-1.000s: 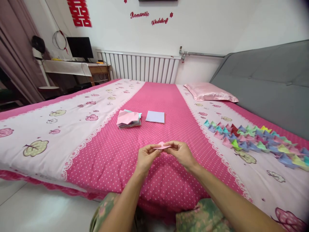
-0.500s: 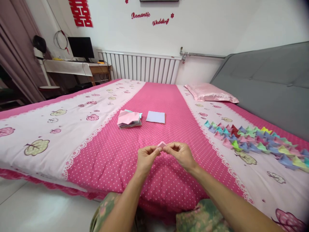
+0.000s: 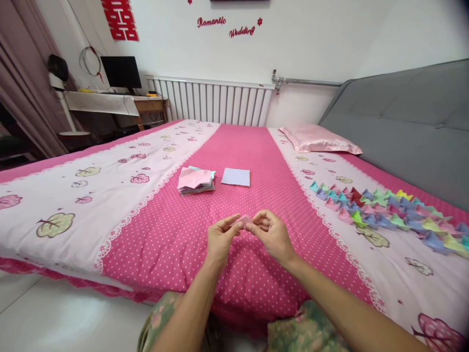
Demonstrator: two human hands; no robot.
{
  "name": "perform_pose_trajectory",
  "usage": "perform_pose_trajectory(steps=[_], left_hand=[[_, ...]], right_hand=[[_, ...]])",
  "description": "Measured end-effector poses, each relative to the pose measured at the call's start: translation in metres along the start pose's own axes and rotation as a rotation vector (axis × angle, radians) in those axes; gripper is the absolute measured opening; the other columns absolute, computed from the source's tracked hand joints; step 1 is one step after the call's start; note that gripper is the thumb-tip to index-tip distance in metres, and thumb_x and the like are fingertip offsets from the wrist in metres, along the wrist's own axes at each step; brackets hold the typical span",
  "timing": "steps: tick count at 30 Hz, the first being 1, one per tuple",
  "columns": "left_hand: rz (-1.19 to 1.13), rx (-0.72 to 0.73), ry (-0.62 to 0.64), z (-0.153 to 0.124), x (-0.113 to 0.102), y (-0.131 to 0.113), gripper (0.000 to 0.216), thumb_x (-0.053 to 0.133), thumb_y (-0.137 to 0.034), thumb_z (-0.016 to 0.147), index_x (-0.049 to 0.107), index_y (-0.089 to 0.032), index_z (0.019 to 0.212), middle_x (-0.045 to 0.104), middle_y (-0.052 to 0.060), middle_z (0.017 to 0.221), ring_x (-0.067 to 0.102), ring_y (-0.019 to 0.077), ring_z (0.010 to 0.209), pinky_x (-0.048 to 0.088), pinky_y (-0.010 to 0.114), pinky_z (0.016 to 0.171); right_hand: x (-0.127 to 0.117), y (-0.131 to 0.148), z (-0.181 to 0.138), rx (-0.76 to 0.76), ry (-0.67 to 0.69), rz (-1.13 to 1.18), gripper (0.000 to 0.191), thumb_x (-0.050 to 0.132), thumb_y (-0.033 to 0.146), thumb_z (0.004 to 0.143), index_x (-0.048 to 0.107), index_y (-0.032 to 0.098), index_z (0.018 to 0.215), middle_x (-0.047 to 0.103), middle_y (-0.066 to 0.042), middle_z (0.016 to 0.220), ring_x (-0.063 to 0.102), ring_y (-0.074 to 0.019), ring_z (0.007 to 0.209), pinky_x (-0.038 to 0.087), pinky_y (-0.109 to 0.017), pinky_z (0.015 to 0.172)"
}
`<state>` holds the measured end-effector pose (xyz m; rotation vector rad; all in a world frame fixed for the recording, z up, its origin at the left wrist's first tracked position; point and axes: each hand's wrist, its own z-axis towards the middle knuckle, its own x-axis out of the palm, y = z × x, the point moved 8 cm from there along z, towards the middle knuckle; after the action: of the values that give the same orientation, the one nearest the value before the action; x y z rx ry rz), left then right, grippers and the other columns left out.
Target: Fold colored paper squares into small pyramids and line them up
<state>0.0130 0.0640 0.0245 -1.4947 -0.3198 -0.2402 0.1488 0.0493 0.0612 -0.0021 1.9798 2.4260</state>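
Note:
A small folded piece of pink paper (image 3: pixel 246 220) is held between my two hands, above the near part of the bed. My left hand (image 3: pixel 222 239) pinches its left side between thumb and fingers. On the right side, my right hand (image 3: pixel 273 235) grips it with the thumb in front, its other fingers curled. Much of the paper hides behind my fingertips. Beyond my hands lie a stack of creased coloured paper (image 3: pixel 195 180), pink on top, and a flat square stack of pale lilac paper (image 3: pixel 236 177).
Rows of folded paper boats (image 3: pixel 381 208) in many colours cover the bed at the right. A pink pillow (image 3: pixel 320 140) lies near the grey headboard (image 3: pixel 403 117). The bedspread (image 3: pixel 242 146) is pink with white dots. A desk with a monitor (image 3: pixel 121 73) stands far left.
The fingers of my right hand have lifted and loosened slightly, and the pink paper's angle has shifted a little. Both hands stay in nearly the same place.

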Motion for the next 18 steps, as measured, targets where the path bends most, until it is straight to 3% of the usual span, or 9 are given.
perform_pose_trajectory(steps=[6, 12, 18], left_hand=[[0.035, -0.012, 0.009, 0.0, 0.0, -0.001, 0.031, 0.072, -0.027, 0.058, 0.069, -0.016, 0.087, 0.069, 0.005, 0.069, 0.058, 0.0108, 0.058, 0.045, 0.021, 0.057], [0.111, 0.053, -0.01, -0.001, 0.0, -0.006, 0.031, 0.07, -0.029, 0.06, 0.069, -0.018, 0.089, 0.07, 0.006, 0.076, 0.059, 0.0117, 0.058, 0.047, 0.024, 0.059], [0.101, 0.045, -0.002, -0.002, 0.003, -0.001, 0.027, 0.069, -0.028, 0.062, 0.069, -0.019, 0.088, 0.07, 0.006, 0.079, 0.059, 0.0112, 0.059, 0.048, 0.023, 0.06]], right_hand=[[0.001, -0.005, 0.001, 0.002, 0.013, 0.021, 0.032, 0.065, 0.032, 0.068, 0.053, 0.016, 0.093, 0.067, -0.004, 0.073, 0.065, -0.0185, 0.07, 0.053, -0.032, 0.067], [-0.001, -0.003, -0.004, -0.03, -0.035, -0.075, 0.034, 0.059, 0.032, 0.074, 0.062, 0.015, 0.103, 0.068, -0.009, 0.093, 0.065, -0.0204, 0.08, 0.053, -0.036, 0.075], [0.0, 0.011, -0.008, -0.184, -0.069, -0.263, 0.026, 0.054, 0.03, 0.079, 0.064, 0.022, 0.101, 0.066, -0.004, 0.099, 0.063, -0.0181, 0.085, 0.052, -0.034, 0.08]])
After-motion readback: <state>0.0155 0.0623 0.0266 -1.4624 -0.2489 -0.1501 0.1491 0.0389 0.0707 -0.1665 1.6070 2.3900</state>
